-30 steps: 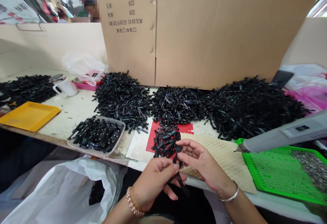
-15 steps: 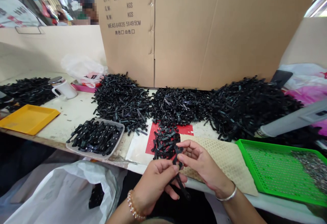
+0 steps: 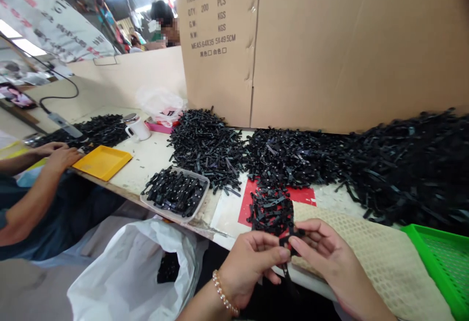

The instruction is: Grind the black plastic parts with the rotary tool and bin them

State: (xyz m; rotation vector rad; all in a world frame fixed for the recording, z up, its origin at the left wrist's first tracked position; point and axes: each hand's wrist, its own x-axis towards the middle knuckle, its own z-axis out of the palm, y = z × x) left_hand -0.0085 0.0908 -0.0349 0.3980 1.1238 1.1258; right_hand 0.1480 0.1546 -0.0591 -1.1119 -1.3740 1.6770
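My left hand (image 3: 252, 262), with a beaded bracelet at the wrist, pinches black plastic parts (image 3: 287, 274) near the table's front edge. My right hand (image 3: 322, 250) grips the upper end of the same parts between thumb and fingers. Both hands nearly touch. Just behind them, a small pile of black parts (image 3: 269, 208) lies on a red sheet (image 3: 306, 195). Larger heaps of black strips (image 3: 205, 142) spread behind it. To the left, a clear tray (image 3: 207, 189) holds many black pieces. How the held parts join is hidden by my fingers.
A white sack (image 3: 110, 277) hangs open below the table edge. A yellow tray (image 3: 104, 162), a white mug (image 3: 139, 129) and a co-worker's hands (image 3: 62, 157) are at the left. A tan textured mat (image 3: 370, 238) and green basket (image 3: 414, 238) lie right. A tall cardboard box stands behind.
The view has swung left, bringing a co-worker's arms into sight. My hands still hold the black parts, whose upper piece now lies more sideways.
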